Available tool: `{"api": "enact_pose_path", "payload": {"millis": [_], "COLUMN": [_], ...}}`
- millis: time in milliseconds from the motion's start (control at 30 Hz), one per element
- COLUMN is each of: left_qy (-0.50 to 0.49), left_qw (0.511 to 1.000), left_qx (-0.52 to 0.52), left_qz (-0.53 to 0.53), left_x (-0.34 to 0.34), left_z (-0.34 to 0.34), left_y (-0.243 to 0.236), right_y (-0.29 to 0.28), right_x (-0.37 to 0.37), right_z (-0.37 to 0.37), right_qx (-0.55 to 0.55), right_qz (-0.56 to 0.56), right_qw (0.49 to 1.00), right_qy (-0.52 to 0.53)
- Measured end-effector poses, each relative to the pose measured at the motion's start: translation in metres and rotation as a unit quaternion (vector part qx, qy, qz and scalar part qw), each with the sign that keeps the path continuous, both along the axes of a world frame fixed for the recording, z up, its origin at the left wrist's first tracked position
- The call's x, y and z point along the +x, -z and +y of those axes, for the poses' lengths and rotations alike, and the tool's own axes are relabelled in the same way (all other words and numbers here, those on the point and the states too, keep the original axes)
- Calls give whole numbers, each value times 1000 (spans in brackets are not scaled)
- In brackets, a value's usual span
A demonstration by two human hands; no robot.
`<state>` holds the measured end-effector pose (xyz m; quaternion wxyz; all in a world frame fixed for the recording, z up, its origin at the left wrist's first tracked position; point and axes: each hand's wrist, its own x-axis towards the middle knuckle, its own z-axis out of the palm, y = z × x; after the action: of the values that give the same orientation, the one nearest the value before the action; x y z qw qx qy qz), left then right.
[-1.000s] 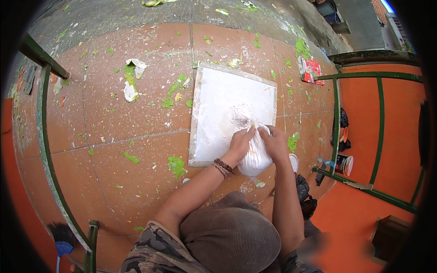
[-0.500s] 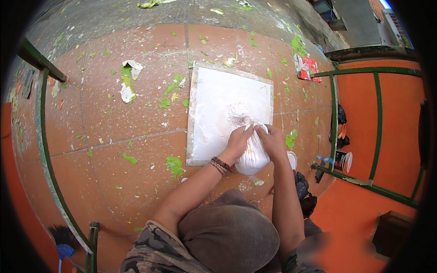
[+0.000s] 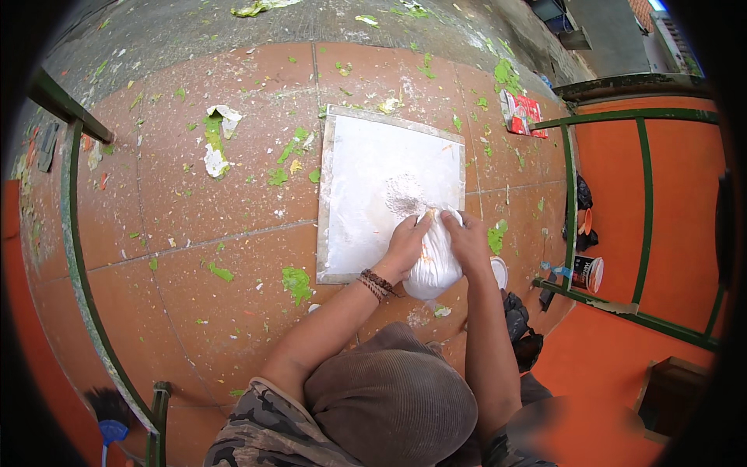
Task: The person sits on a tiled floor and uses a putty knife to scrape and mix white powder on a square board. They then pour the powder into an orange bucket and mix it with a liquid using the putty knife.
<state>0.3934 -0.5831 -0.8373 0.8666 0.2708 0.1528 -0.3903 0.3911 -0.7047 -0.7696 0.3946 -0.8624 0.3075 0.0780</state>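
A plump bag of white powder (image 3: 433, 268) is held by its gathered top between my two hands, over the near right part of a white board (image 3: 366, 171). My left hand (image 3: 406, 247) grips the left side of the bag's mouth, and bead bracelets circle that wrist. Its right side is pinched by my right hand (image 3: 468, 243). Just beyond the mouth, a small heap of greyish-white powder (image 3: 405, 194) lies on the board. The board rests flat on brown floor tiles (image 3: 233, 257) and has a worn grey border.
Green and white paint flakes (image 3: 296, 285) litter the tiles. Green metal rails (image 3: 70, 210) stand at left and right. A red packet (image 3: 524, 114) lies at the far right. Near my right arm are a white round lid (image 3: 499, 273) and black plastic (image 3: 516, 317); a tub (image 3: 588, 274) stands farther right.
The mouth of the bag is spread slightly wider, with my right hand's fingers shifted a little to the right. The board and powder heap look the same.
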Motion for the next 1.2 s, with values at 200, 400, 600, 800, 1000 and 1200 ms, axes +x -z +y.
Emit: {"api": "enact_pose_path", "payload": {"millis": [200, 400, 600, 800, 1000, 1200], "left_qy": [-1, 5, -16, -23, -21, -14], "left_qw": [1000, 1000, 1000, 1000, 1000, 1000], "left_qx": [-7, -3, 10, 7, -3, 8], "left_qz": [-4, -7, -13, -14, -8, -10], "left_x": [-7, -5, -5, -6, -6, -2], "left_z": [-4, -4, -3, -4, -3, -2], "left_y": [16, 11, 12, 16, 16, 11], "right_y": [-14, -2, -6, -2, 1, -4], "right_x": [5, 1, 1, 1, 0, 0], "right_z": [13, 3, 8, 9, 6, 9], "right_qx": [-104, -22, 4, 3, 17, 18], "right_qz": [81, 18, 10, 0, -6, 4], "right_qw": [984, 999, 1000, 1000, 1000, 1000], "right_qy": [-122, -29, -5, -8, -12, -13]}}
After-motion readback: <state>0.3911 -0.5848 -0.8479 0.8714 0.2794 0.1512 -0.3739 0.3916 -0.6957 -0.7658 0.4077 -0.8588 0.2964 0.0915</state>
